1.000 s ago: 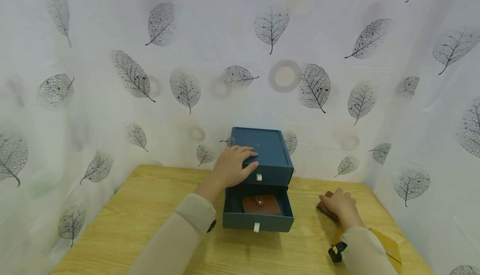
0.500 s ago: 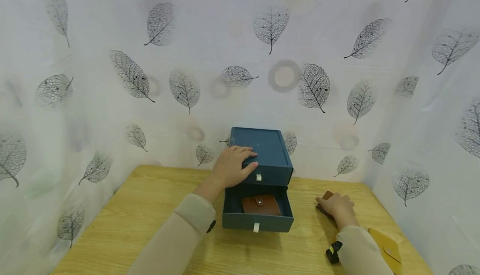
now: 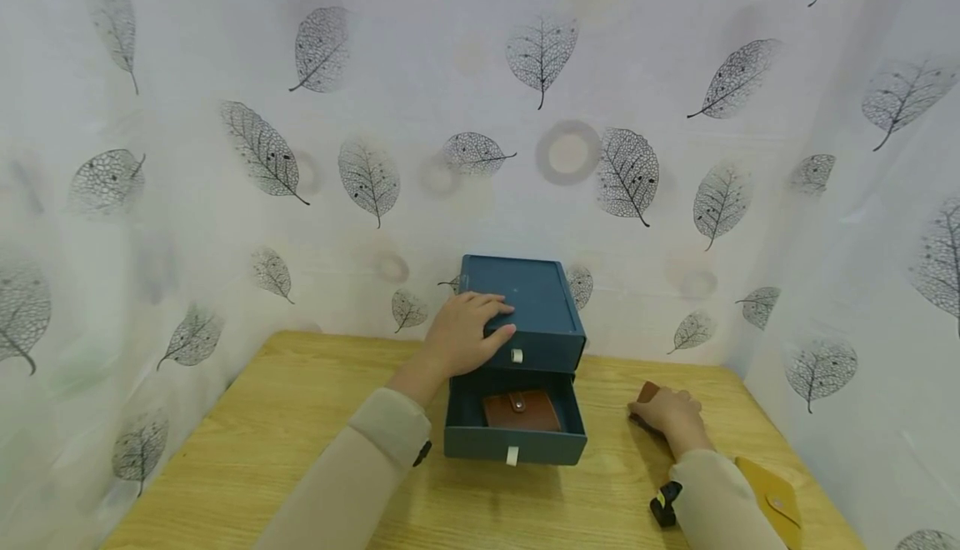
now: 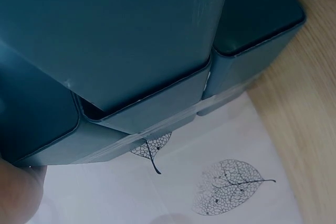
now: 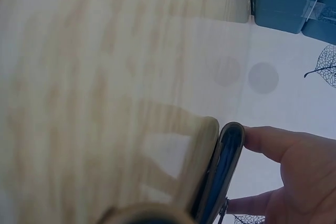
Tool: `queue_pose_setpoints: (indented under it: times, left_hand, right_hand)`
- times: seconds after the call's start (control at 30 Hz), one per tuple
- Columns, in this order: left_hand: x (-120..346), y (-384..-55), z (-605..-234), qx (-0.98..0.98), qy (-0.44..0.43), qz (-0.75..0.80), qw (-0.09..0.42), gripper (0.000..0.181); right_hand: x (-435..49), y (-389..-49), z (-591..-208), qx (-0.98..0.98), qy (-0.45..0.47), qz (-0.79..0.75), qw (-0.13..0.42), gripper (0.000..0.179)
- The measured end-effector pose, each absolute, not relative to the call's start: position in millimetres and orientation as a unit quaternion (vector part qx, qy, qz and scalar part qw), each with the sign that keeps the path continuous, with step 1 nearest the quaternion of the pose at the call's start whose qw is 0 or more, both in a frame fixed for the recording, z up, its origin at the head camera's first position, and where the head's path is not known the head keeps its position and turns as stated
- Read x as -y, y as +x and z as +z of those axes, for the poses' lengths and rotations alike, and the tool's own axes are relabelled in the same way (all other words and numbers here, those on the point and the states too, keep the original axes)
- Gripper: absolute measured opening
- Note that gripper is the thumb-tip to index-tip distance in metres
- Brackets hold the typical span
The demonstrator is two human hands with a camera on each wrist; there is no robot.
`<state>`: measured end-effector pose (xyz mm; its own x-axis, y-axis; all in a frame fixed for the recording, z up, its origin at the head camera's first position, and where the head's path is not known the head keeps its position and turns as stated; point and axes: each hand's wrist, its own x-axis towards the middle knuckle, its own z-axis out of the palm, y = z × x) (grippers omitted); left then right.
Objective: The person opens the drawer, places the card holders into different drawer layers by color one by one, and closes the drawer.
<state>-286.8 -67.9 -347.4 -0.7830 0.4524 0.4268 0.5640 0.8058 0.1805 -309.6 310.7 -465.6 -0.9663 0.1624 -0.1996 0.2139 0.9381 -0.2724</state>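
My left hand (image 3: 467, 332) rests on the left part of the top of a dark blue two-drawer box (image 3: 536, 283). Its lower drawer (image 3: 547, 447) stands pulled out, and a brown snap-strap wallet (image 3: 525, 411) lies inside. Right of the box, my right hand (image 3: 675, 418) holds a brown wallet (image 3: 648, 390), partly covered by the hand. In the right wrist view this wallet (image 5: 223, 169) appears edge-on, close to the table surface, thumb on one side. The left wrist view shows mostly the box side (image 4: 115, 35) and a bit of hand (image 4: 18, 195).
A yellow snap wallet or pouch (image 3: 776, 496) lies by the right forearm, partly covered by the sleeve. The wooden table (image 3: 300, 417) backs onto a white leaf-print curtain (image 3: 450, 75). A white tab (image 3: 512, 455) sticks out from the lower drawer front.
My right hand has shifted slightly left with the brown wallet, uncovering more of the yellow one. The left hand and the drawer have stayed put.
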Motion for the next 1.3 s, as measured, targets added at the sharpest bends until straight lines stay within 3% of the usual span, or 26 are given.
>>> queue_pose_setpoints:
  times: [0.37,0.57,1.3]
  left_hand:
    - [68.6,-285.6,-347.0,0.932,-0.273,-0.149,0.187,0.043]
    - [68.7,-285.1,-346.7,0.932,-0.273,-0.153,0.184,0.043]
    - [69.1,-285.2,-347.0,0.932,-0.274,-0.152,0.184,0.043]
  right_hand:
    - [-304.4,-306.5,-460.6,-0.984,0.027,-0.160,0.070,0.071]
    - [-304.6,-307.8,-463.3,-0.982,0.015,-0.176,0.066,0.076]
    - [-296.5,-309.9,-460.6,-0.978,0.093,-0.139,0.127,0.083]
